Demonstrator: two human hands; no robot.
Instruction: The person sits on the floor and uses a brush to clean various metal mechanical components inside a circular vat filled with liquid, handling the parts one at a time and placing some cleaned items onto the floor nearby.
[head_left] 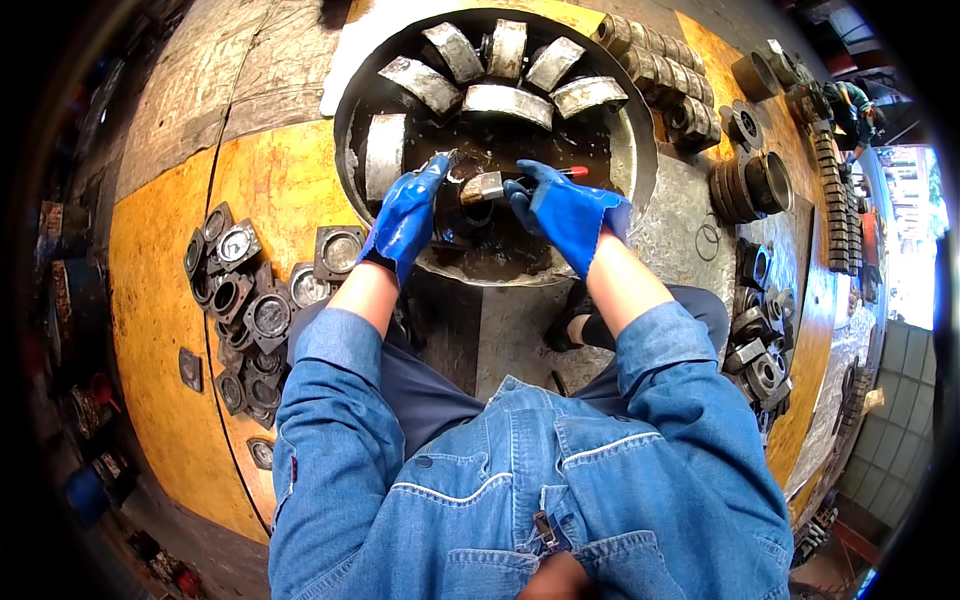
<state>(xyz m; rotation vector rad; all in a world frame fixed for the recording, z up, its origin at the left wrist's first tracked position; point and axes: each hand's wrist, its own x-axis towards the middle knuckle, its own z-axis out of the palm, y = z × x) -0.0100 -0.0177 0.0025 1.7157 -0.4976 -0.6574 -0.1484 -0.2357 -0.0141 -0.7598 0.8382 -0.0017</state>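
Note:
Both my hands wear blue rubber gloves over a large round metal tub (645,165) with dark, wet contents. My right hand (572,208) is closed round a paintbrush (488,186), whose red handle end sticks out past the fingers. The bristles point left toward my left hand (408,212). That hand is closed at the tub's left side, its fingertips by a wet, shiny patch; what they hold is hard to make out. A dark round part (464,222) shows dimly below the bristles. Several curved metal blocks, among them a pale one (508,103), stand along the tub's far side.
Square flanged metal parts (270,315) lie piled on the yellow floor at left. More metal parts (762,370) are heaped at right. Stacked rings (750,187) and rows of cylindrical parts (665,70) stand beyond the tub's right. Another person (852,112) bends at far right.

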